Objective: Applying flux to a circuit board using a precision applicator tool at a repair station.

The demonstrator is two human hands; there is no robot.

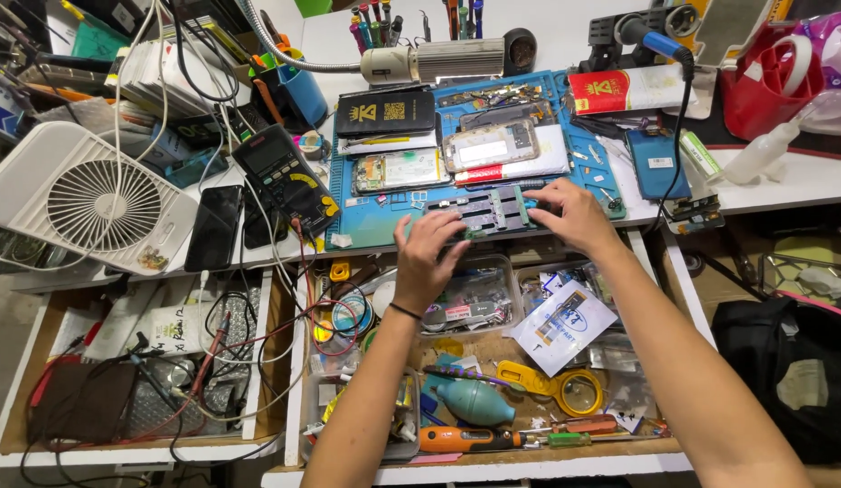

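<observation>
on the blue work mat at the front edge of the white bench, a dark metal clamp frame lies flat, and both hands are on it. the left hand comes up from below with its fingers bent over the frame's near left edge, a thin dark band round the wrist; it looks to be gripping or pressing that edge, though i cannot tell if the fingers close right round it. the right hand sits at the frame's right end, fingers curled down on top of it, thumb side toward the middle. neither hand is spread flat.

just behind the frame, on the same mat, lie two opened phones side by side with their insides showing, and behind those a black box with gold marks. to the left of the mat a dark multimeter rests at a tilt, its red and black leads trailing down into the open drawer. a black phone lies face up beside it, and a white fan lies further left.

below the hands the drawer is pulled out and crowded: a clear plastic tray of small parts right under the left wrist, a teal rubber air blower, an orange-handled screwdriver along the front, a yellow-rimmed magnifier. at the far right of the bench stand a red jug and a clear squeeze bottle.
</observation>
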